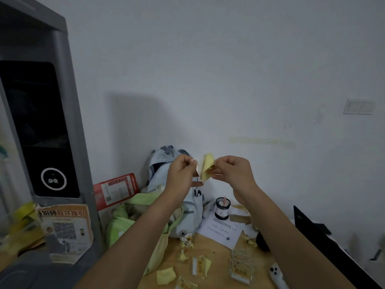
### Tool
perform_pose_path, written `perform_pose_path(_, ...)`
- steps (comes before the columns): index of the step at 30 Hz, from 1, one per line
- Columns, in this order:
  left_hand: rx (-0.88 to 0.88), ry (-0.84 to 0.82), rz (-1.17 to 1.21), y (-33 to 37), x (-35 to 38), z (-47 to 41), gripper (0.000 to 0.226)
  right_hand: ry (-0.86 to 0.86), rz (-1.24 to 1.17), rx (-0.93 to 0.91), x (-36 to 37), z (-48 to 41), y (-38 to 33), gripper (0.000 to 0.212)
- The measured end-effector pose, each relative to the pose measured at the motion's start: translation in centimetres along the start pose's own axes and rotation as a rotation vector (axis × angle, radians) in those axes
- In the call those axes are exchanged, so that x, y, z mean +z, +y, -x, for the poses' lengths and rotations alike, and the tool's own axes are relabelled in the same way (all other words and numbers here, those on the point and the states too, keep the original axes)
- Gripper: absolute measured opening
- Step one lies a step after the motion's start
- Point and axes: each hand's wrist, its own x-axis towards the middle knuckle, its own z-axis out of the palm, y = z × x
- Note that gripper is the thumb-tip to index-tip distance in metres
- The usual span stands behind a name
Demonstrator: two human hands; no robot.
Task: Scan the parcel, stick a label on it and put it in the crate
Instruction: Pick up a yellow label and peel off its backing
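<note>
Both of my hands are raised in front of the white wall, above the table. My left hand [180, 172] pinches the thin edge of a label [196, 171] between thumb and fingers. My right hand [233, 170] pinches the yellow backing paper [206, 166], which is crumpled and curls between the two hands. The label and the backing are partly pulled apart. More printed labels [241, 268] lie in a loose pile on the wooden table [212, 257]. A white handheld scanner [277, 275] lies at the table's front right. No parcel or crate is visible.
A tall grey kiosk [48, 122] with a dark screen stands at the left. A pale blue backpack [166, 163] and a green bag [129, 222] lean at the back. A small black jar [222, 207], a white sheet [220, 230] and scraps of yellow backing [165, 275] litter the table.
</note>
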Motion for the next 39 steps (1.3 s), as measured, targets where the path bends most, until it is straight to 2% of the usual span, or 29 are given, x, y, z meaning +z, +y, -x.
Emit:
perform_pose_path(2, -0.079, 0.001, 0.142, 0.6, 0.1, -0.2, 0.027, 0.004, -0.003, 0.017, -0.5, 0.0, 0.1, 0.019)
perform_pose_path(5, -0.167, -0.086, 0.341, 1.1, -0.5, -0.6, 0.027, -0.003, -0.027, 0.06, -1.4, 0.0, 0.0, 0.016)
perform_pose_path(9, -0.222, -0.164, 0.446, 1.2, -1.9, -1.0, 0.025, 0.03, 0.004, 0.093, -3.2, -0.2, 0.0, 0.014)
perform_pose_path(14, -0.241, -0.177, 0.537, 1.6, -3.0, -0.6, 0.018, 0.042, 0.075, 0.128, -5.1, -0.6, 0.5, 0.013)
perform_pose_path(17, -0.232, -0.166, 0.574, 1.9, -3.5, -0.3, 0.039, 0.043, 0.099, 0.145, -6.2, -0.7, 1.2, 0.014)
perform_pose_path(20, -0.234, -0.181, 0.517, 1.7, -3.7, -0.1, 0.058, 0.084, 0.131, 0.231, -7.4, -0.6, 3.7, 0.015)
perform_pose_path(27, -0.256, -0.13, 0.384, -0.3, -4.1, -0.3, 0.062, 0.088, 0.203, 0.68, -9.9, 1.3, 14.8, 0.012)
perform_pose_path(29, -0.25, -0.09, 0.334, -1.3, -4.2, -0.6, 0.057, 0.081, 0.194, 0.781, -10.3, 2.5, 17.6, 0.009)
perform_pose_path(33, -0.226, 0.021, 0.1, -4.0, -4.8, -1.5, 0.019, 0.125, 0.197, 0.977, -10.7, 4.1, 22.5, 0.009)
perform_pose_path(36, -0.239, 0.04, -0.085, -5.9, -5.0, -1.5, 0.022, 0.183, 0.203, 1.065, -10.8, 5.2, 25.4, 0.004)
perform_pose_path(39, -0.232, 0.009, -0.234, -7.4, -5.1, -1.5, 0.03, 0.199, 0.14, 1.073, -10.0, 5.7, 26.8, 0.005)
